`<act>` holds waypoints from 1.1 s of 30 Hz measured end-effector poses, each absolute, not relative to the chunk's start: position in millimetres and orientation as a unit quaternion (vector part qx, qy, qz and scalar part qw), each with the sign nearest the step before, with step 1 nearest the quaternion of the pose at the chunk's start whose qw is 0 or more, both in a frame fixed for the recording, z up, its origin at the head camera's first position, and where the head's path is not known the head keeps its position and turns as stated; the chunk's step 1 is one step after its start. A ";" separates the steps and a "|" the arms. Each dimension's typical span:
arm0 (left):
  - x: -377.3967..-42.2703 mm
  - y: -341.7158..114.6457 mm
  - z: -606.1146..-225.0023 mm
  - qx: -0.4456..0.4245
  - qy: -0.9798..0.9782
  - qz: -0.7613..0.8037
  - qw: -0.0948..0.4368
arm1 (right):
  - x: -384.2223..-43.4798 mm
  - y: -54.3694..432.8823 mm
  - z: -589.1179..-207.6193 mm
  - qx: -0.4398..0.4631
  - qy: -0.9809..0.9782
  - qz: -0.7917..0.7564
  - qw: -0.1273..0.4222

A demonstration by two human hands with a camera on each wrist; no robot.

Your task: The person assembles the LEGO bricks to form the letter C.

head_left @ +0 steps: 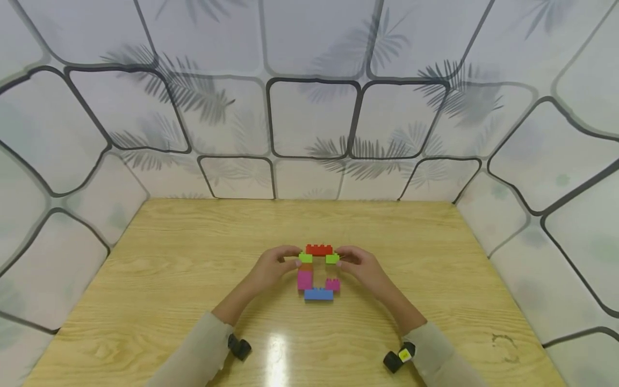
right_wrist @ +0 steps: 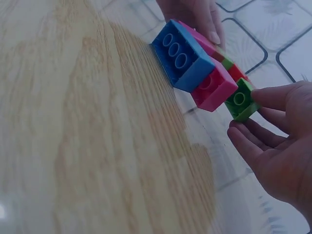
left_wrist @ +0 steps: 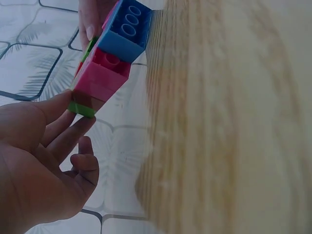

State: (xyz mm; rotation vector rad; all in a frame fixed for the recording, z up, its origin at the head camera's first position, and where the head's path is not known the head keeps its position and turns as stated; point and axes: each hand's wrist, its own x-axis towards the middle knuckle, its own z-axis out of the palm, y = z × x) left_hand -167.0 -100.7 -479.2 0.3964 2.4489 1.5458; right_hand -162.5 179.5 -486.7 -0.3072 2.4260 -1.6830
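Observation:
A ring of toy building bricks stands between my two hands in the head view, a blue brick [head_left: 318,294] lowest and a red brick [head_left: 319,250] uppermost. On its left side are a large pink brick [head_left: 304,280], an orange brick [head_left: 307,266] and a green brick [head_left: 306,258]. My left hand [head_left: 272,269] pinches that upper left part between thumb and fingers. My right hand [head_left: 364,267] pinches the right green brick [right_wrist: 240,99], under the red one. A gap separates it from the small pink brick [head_left: 332,285] below. Both wrist views show the blue brick's hollow underside.
The wooden table [head_left: 193,231] spreads around the bricks. Patterned walls [head_left: 314,118] rise behind it and on both sides. A small black device [head_left: 239,346] is at the left cuff, and another black device [head_left: 399,357] with a yellow mark is at the right cuff.

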 end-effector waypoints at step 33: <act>-166.9 -101.6 -484.9 0.132 0.839 0.512 0.128 | -164.7 177.6 -492.1 -0.062 0.855 -0.511 0.063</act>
